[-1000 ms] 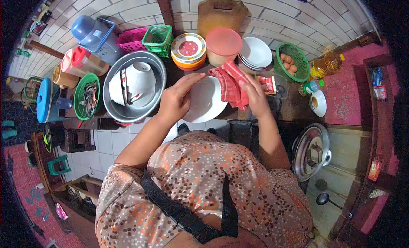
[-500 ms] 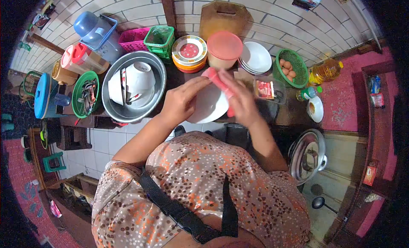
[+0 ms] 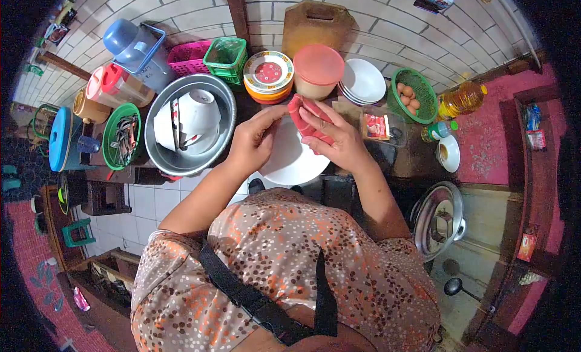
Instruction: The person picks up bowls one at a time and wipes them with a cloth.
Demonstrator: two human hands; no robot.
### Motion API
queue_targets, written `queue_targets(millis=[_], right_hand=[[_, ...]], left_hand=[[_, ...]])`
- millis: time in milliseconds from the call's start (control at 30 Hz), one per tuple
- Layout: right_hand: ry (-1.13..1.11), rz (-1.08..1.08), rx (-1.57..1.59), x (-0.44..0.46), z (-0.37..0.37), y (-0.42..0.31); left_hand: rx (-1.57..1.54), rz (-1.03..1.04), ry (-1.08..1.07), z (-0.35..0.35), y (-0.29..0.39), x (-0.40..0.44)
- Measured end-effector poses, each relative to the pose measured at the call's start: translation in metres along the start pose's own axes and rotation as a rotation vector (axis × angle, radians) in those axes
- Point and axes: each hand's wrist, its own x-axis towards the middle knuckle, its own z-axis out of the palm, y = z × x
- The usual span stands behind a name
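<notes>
2 hands apart. Left hand (image 3: pixel 253 143) clamped on left rim of white plate (image 3: pixel 292 164) – plate at near edge of desk (image 3: pixel 414 155), before torso. Right hand (image 3: pixel 339 141) gripping red cloth (image 3: pixel 310 113) over plate's right side – pink-lidded tub (image 3: pixel 318 66) just beyond.

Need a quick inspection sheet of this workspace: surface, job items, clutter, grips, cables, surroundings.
Surface: dark tabletop, crowded along the back
Job's things: white plate, red cloth
Clutter: metal basin holding white bowls; green basket with brown eggs
Grips: left grip on plate's left edge; right grip holding cloth over plate, contact unclear
Cables: nothing seen clearly
Surroundings: tiled wall behind; metal lid at right
</notes>
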Motion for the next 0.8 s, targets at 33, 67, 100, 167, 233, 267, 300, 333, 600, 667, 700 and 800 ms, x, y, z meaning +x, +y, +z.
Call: queue_targets(millis=[33, 67, 100, 167, 233, 267, 300, 333, 600, 667, 700, 800], right_hand=[[-0.001, -0.002, 0.002, 0.0, 0.003, 0.002], [0.037, 0.019, 0.031, -0.002, 0.008, 0.007], [0.075, 0.04, 0.059, -0.002, 0.011, 0.009], [0.078, 0.107, 0.168, -0.002, 0.013, 0.007], [0.082, 0.169, 0.276, 0.0, 0.017, 0.005], [0.188, 0.144, 0.253, 0.001, 0.022, 0.004], [0.294, 0.12, 0.231, 0.001, 0.028, 0.004], [0.294, 0.117, 0.228, 0.001, 0.037, 0.004], [0.333, -0.008, -0.028, 0.003, 0.026, 0.007], [0.168, -0.141, -0.288, 0.012, 0.012, -0.01], [0.169, -0.142, -0.287, 0.013, 0.01, -0.012], [0.103, -0.195, -0.296, 0.02, 0.001, -0.014]], left_hand=[[0.034, 0.032, -0.008, -0.002, 0.002, 0.001], [0.035, 0.029, -0.007, -0.003, 0.004, 0.001], [0.08, 0.057, 0.006, -0.003, 0.007, 0.001], [0.122, 0.086, 0.019, -0.002, 0.009, 0.0], [0.122, 0.085, 0.064, 0.0, 0.01, 0.0], [0.122, 0.088, 0.064, 0.001, 0.01, 0.0], [0.07, 0.066, 0.127, 0.003, 0.009, 0.0], [0.019, 0.045, 0.191, 0.005, 0.009, 0.0], [0.197, 0.058, 0.072, -0.014, 0.028, 0.004], [0.358, 0.066, -0.062, -0.021, 0.032, 0.01], [0.359, 0.065, -0.061, -0.021, 0.033, 0.009], [0.452, -0.117, -0.099, -0.02, 0.032, 0.009]])
